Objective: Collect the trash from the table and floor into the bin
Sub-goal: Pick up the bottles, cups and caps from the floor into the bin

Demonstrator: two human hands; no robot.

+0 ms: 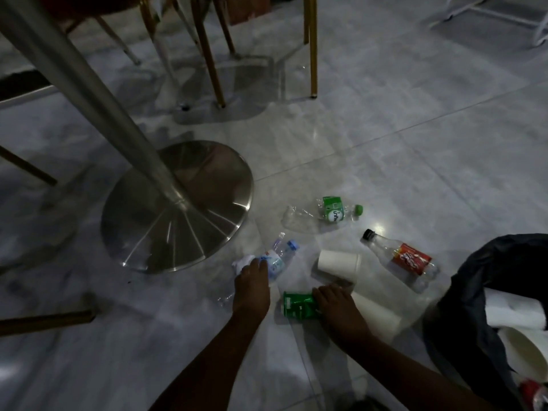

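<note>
Left hand: the left hand (252,287) reaches forward and down to the tiled floor (385,114), forearm stretched out, palm down; its fingers close over a crushed clear water bottle with a blue cap (274,261) and also touch a crumpled white tissue (242,262) just left of it; how tight the hold is cannot be told.
Right hand: the right hand (338,310) lies palm down, fingers curled onto the right end of a green wrapper (298,304); it touches the wrapper, but a true grasp cannot be told; a white paper cup (376,314) lies on its side just behind the hand.
Loose trash: a second white paper cup (338,264) lies on its side between the hands and a clear bottle with a red label and black cap (406,259); a crushed bottle with a green label and green cap (326,213) lies farther out.
Bin: the black-bagged bin (474,292) stands at the right edge, white cups inside.
Table: the steel pedestal base (178,209) sits left of the trash.
</note>
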